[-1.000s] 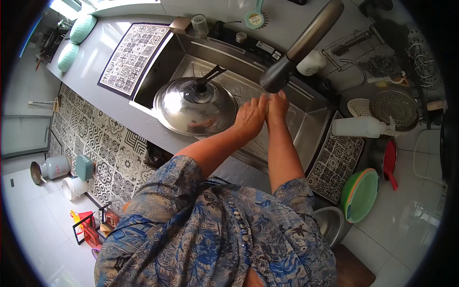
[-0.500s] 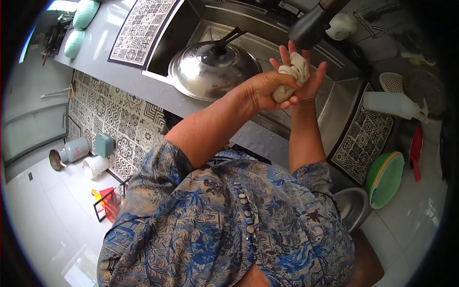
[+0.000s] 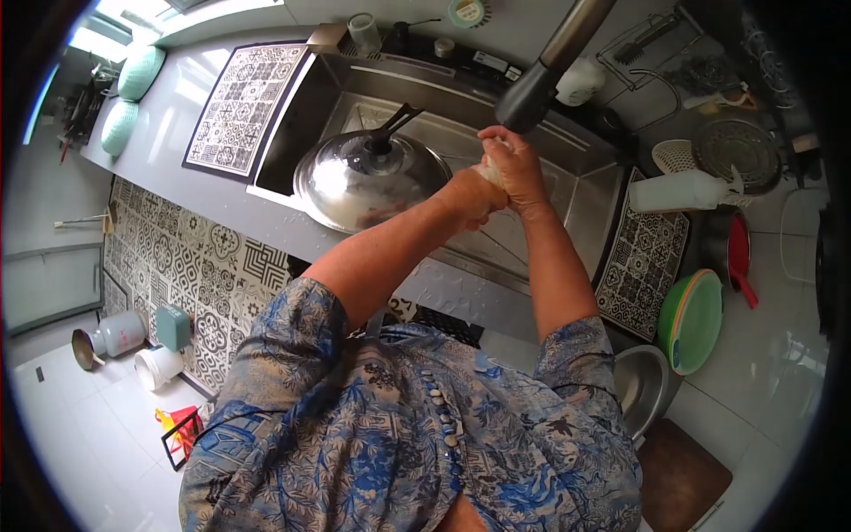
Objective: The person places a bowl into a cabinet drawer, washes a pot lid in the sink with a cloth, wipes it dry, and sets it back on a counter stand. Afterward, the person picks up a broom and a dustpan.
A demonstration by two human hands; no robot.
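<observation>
Over the sink [image 3: 541, 248], both hands are closed around a bunched, whitish cloth [image 3: 490, 173], of which only a small part shows between them. My left hand [image 3: 474, 197] grips its lower end. Pressed up against it, my right hand [image 3: 517, 168] is wrapped round the upper end with the fingers curled. The faucet head [image 3: 525, 97] hangs just above my right hand, apart from it. Left of the hands, a shiny domed metal lid [image 3: 355, 177] with a black handle sits in the sink.
Patterned mats [image 3: 248, 106] flank the sink. At the right lie a white spray bottle [image 3: 678, 192], a green basin [image 3: 696, 324] and a red-handled pan [image 3: 738, 253]. A metal bowl [image 3: 643, 381] is near my right elbow. Mint-coloured baskets [image 3: 139, 71] stand at the far left.
My right hand has gone from spread fingers to closed around the cloth. Both hands have moved slightly left and down in view, and the whole scene has shifted with the camera.
</observation>
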